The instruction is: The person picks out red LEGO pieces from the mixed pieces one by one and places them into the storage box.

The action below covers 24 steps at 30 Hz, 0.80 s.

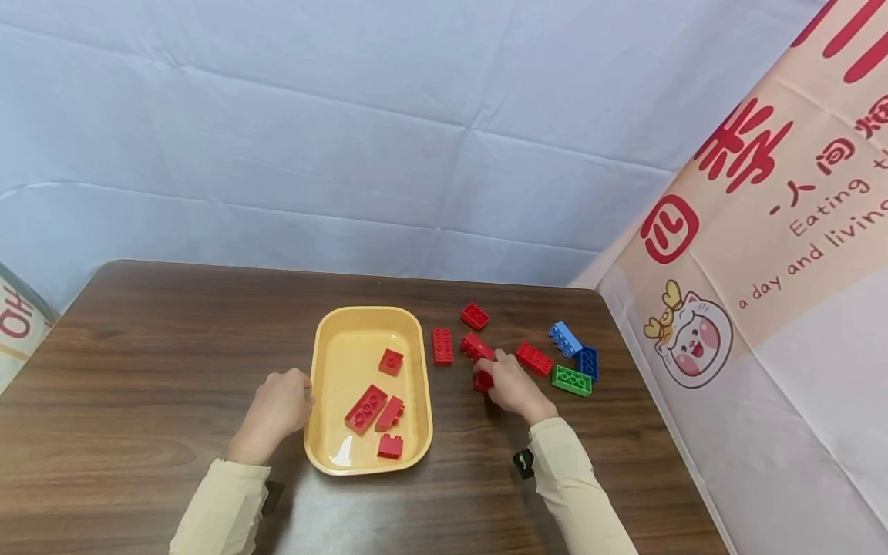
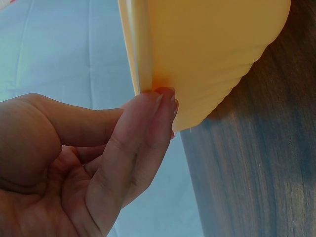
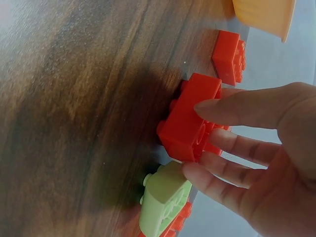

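Right grip (image 1: 512, 388): red brick (image 3: 185, 121) pinched
Left grip (image 1: 274, 405): tray (image 2: 217, 44) pinched
Tray, done: four reds (image 1: 365, 409)
Bench (image 1: 173, 347), left: other reds (image 1: 534, 358), blues (image 1: 565, 339), green (image 1: 572, 380)

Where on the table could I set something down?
Widest bare patch: the table between the left hand and the table's left edge. Another lies between the yellow tray and the right sleeve. Crowded: around the right hand, among bricks.

Brown table (image 1: 153, 354) is streaked with darker grain | yellow tray (image 1: 347, 343) is borne near the middle | to its right, several red bricks (image 1: 534, 358) are scattered | farther right, a light-blue brick (image 1: 565, 339), a dark-blue brick (image 1: 587, 361) and a green brick (image 1: 572, 381) are clustered near the table's edge
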Available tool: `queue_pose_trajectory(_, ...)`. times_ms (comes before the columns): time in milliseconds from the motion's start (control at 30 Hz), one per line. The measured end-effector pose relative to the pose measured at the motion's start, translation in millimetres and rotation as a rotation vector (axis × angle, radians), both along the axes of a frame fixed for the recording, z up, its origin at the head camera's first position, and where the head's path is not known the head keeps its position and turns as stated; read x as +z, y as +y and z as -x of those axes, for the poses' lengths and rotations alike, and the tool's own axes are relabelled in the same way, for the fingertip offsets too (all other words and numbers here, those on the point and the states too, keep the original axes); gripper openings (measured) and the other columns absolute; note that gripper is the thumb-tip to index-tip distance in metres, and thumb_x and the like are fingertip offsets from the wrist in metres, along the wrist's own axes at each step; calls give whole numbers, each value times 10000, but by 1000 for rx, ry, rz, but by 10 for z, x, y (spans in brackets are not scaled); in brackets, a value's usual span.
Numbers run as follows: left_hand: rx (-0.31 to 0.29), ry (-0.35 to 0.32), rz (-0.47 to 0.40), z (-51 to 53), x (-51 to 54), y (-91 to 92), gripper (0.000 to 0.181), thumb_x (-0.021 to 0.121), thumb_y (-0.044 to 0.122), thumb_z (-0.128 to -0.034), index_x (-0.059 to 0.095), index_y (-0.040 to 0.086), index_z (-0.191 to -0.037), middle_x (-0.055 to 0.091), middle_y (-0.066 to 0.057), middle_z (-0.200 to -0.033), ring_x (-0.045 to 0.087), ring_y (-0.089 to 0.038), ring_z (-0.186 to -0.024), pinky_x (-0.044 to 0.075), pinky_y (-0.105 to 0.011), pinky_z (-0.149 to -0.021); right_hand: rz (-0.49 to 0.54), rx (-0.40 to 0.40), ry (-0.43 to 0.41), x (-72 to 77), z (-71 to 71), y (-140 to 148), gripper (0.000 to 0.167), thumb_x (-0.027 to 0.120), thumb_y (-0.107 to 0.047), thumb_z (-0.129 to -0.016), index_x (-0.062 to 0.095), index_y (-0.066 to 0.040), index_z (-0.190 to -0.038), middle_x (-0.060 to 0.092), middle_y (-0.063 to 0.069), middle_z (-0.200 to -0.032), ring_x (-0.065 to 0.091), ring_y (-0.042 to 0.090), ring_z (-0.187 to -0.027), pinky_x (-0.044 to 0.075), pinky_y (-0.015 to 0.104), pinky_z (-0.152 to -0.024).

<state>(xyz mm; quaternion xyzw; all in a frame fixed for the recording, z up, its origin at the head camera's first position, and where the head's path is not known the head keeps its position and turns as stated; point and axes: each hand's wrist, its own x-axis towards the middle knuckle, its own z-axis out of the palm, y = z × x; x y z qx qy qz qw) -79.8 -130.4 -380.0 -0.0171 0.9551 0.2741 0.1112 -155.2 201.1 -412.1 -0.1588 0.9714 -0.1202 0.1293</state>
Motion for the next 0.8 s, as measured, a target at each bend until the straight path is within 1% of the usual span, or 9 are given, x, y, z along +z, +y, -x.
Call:
queue_pose_trajectory(167, -5, 10, 5, 2, -3, -1, 169, 573, 26, -812, 554, 38, -644, 451, -57, -574, 453, -221, -556, 365, -310, -490, 1, 3, -3, -6, 6, 3, 342, 678, 50, -740, 637, -119, -1035, 494, 122, -1015, 451, 285, -938, 457, 421, -806)
queue_pose_trajectory(367, -7, 8, 9, 7, 2, -3, 189, 570, 25, -812, 538, 46, -627, 447, -58, -570, 451, -224, -561, 366, -312, -497, 9, 0, -28, 7, -1, -1, 349, 683, 50, -739, 633, -113, -1043, 501, 123, -1020, 461, 288, -952, 456, 439, -820)
queue_pose_trajectory(567, -7, 6, 13, 7, 8, -5, 180, 570, 26, -809, 547, 44, -631, 459, -63, -581, 462, -236, -579, 381, -326, -512, 8, 27, -33, 23, -6, 11, 332, 683, 43, -742, 631, -99, -1038, 510, 114, -991, 468, 282, -934, 450, 434, -820)
queue_pose_trajectory(767, -14, 18, 18, 11, 3, -5, 170, 570, 29, -809, 554, 38, -640, 465, -64, -587, 464, -239, -579, 382, -332, -511, 5, 27, -37, 108, -19, 25, 324, 664, 42, -760, 630, -101, -1048, 507, 114, -994, 470, 266, -921, 453, 421, -820)
queue_pose_trajectory(800, -15, 18, 18, 10, 2, -5, 172, 569, 29, -809, 552, 38, -639, 462, -64, -585, 462, -237, -576, 380, -329, -510, 9, 23, -36, 136, -24, 24, 326, 661, 41, -764, 629, -99, -1056, 510, 134, -1038, 476, 281, -950, 453, 429, -829)
